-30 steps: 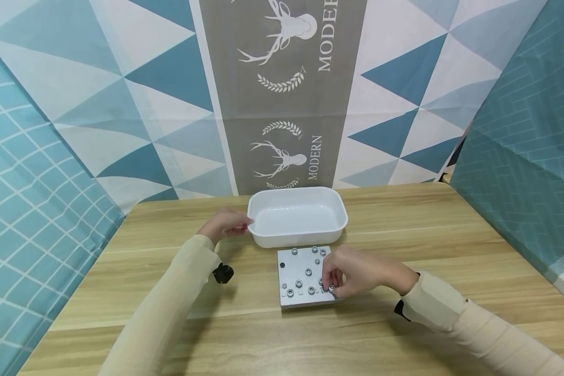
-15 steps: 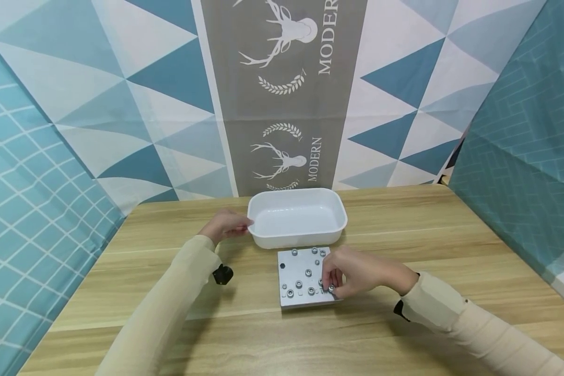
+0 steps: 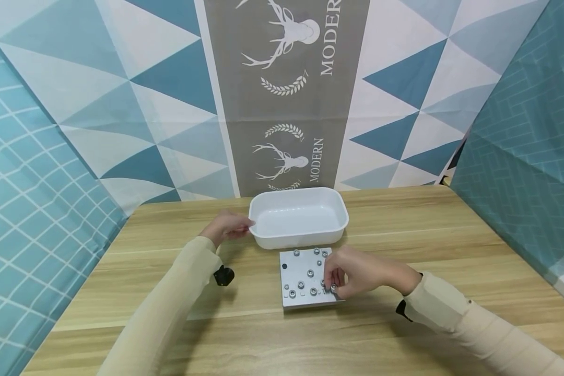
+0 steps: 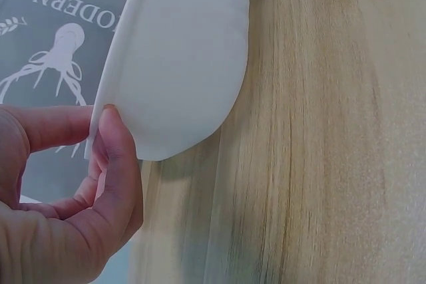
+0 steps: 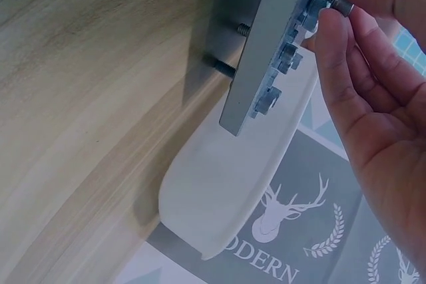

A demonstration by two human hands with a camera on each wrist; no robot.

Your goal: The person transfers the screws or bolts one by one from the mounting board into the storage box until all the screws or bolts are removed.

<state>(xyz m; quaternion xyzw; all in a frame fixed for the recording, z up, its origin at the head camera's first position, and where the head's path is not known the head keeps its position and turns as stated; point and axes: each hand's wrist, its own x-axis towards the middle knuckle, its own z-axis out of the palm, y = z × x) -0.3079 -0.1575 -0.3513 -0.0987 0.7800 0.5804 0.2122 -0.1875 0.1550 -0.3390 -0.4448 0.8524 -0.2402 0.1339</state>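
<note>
With thumb and fingertips my left hand (image 3: 227, 225) pinches the left rim of a white plastic tray (image 3: 291, 242), as the left wrist view also shows. In front of the tray lies a thick silver metal plate (image 3: 293, 277) with several socket-head screws standing in its top. My right hand (image 3: 359, 271) is at the plate's near right corner. In the right wrist view, its thumb and index finger grip the head of a socket-head screw (image 5: 341, 3), whose thread shows between the head and the plate. Threaded screw ends (image 5: 225, 68) stick out under the plate.
The wooden table (image 3: 380, 334) carries tray and plate near its middle. Patterned cloth (image 3: 286, 104) hangs behind it, with blue cloth (image 3: 42, 209) on the left and teal cloth (image 3: 521, 156) on the right. A dark round hole (image 3: 284, 266) shows in the plate's upper left.
</note>
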